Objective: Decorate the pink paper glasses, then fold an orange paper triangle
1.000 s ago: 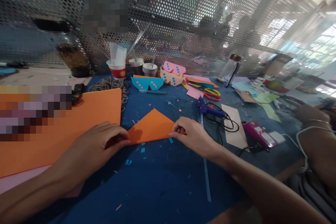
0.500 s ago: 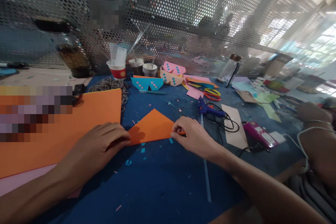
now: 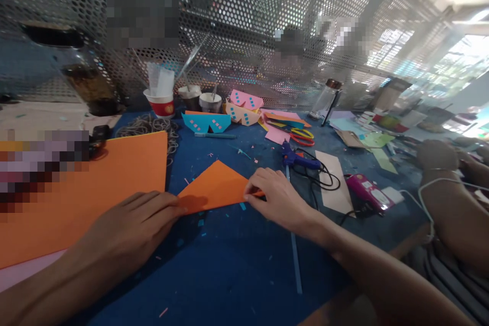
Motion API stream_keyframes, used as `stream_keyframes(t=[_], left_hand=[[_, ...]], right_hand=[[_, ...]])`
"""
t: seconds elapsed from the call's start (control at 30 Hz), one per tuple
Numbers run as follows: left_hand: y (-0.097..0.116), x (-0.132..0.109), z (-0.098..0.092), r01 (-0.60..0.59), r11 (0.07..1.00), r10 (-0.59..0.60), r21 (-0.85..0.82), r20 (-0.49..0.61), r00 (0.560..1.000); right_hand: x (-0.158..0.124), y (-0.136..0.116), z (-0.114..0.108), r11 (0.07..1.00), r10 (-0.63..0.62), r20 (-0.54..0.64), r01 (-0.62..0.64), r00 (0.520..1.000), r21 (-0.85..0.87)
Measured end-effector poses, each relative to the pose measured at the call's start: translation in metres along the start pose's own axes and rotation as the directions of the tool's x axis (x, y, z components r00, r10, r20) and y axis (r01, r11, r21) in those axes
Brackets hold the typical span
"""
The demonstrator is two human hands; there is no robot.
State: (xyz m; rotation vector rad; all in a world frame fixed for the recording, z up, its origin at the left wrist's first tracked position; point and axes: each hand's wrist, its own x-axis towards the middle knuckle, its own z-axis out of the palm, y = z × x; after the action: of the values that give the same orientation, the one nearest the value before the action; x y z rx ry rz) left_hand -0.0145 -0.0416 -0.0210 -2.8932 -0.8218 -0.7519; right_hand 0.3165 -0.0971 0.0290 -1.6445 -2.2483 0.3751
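Note:
A folded orange paper triangle [image 3: 218, 188] lies on the blue table, its peak pointing away from me. My right hand [image 3: 273, 194] pinches its right corner between thumb and fingers, and a bit of orange shows past the fingers. At the left corner, my left hand [image 3: 143, 221] has its fingers bent together on the paper, with the thumb mostly hidden. Partly under my left arm is a large orange sheet [image 3: 126, 168], with pink paper [image 3: 30, 269] showing beneath its near edge. Small blue paper scraps [image 3: 201, 222] are scattered near the triangle.
Behind stand paper cups [image 3: 160, 104] and blue and pink cut-paper pieces [image 3: 206, 122]. A blue glue gun [image 3: 301, 160] with a black cable, scissors [image 3: 302, 136] and a magenta box [image 3: 369, 193] lie to the right. Another person's arm [image 3: 445, 198] rests at the far right.
The view has shifted slightly, so most things sit a little further left. My left fingers have come down flatter over the triangle's left corner. My right hand keeps its pinch.

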Motion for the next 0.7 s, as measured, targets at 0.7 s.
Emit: stream_keyframes(t=[0.7], left_hand=[[-0.017, -0.014, 0.005, -0.01, 1.0, 0.008, 0.014, 0.148, 0.989]], right_hand=[[-0.012, 0.005, -0.006, 0.877, -0.335, 0.129, 0.359, 0.933, -0.318]])
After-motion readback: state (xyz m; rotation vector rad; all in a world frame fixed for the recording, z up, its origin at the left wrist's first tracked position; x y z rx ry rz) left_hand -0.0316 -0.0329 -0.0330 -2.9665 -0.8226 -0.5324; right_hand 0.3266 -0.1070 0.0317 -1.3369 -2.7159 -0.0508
